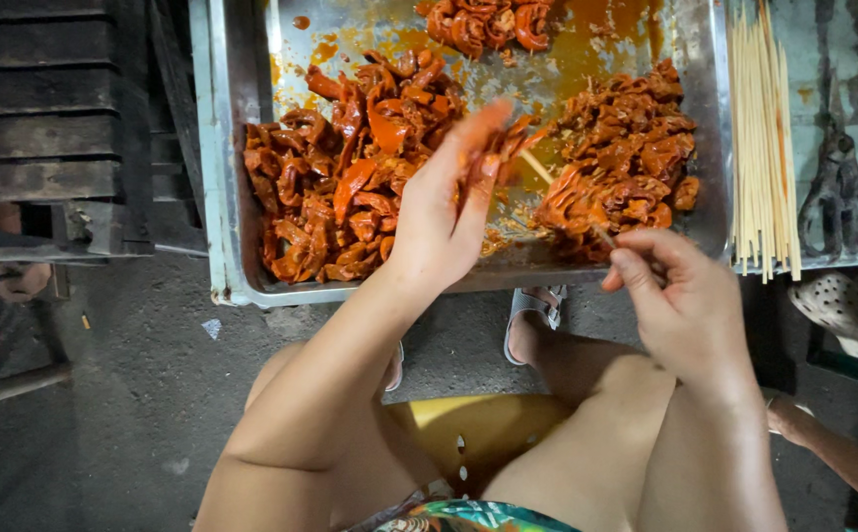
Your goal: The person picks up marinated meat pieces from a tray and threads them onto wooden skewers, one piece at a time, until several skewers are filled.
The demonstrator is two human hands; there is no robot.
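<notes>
In the middle of the frame the left hand (446, 212) is raised over the near edge of a metal tray (232, 177), its fingers closed on a piece of meat (501, 148) coated in red-orange sauce, which it pinches at the far end of a thin wooden skewer (539, 169). The right hand (680, 296), lower right of centre, grips the near end of that skewer between thumb and fingers, so the stick slants up and left from one hand to the other. The tray fills the upper middle of the frame and holds three heaps of the same meat: a big heap (335, 192) on the left, partly hidden behind the left hand, a second heap (626, 163) on the right just beyond the right hand, and a small one (478, 25) at the top edge, with smears of orange sauce on the bare metal between them. Just right of the tray lies a bundle of clean skewers (766, 138), and further right a pair of scissors (840, 187) on a stained surface. Dark wooden slats (44, 118) take the upper left. Below the hands are the person's bare knees, a yellow stool (478, 429) between them, and a sandalled foot (532, 320) on the concrete floor (133, 394). Another person's foot in a pale clog (843, 310) shows at the right edge.
</notes>
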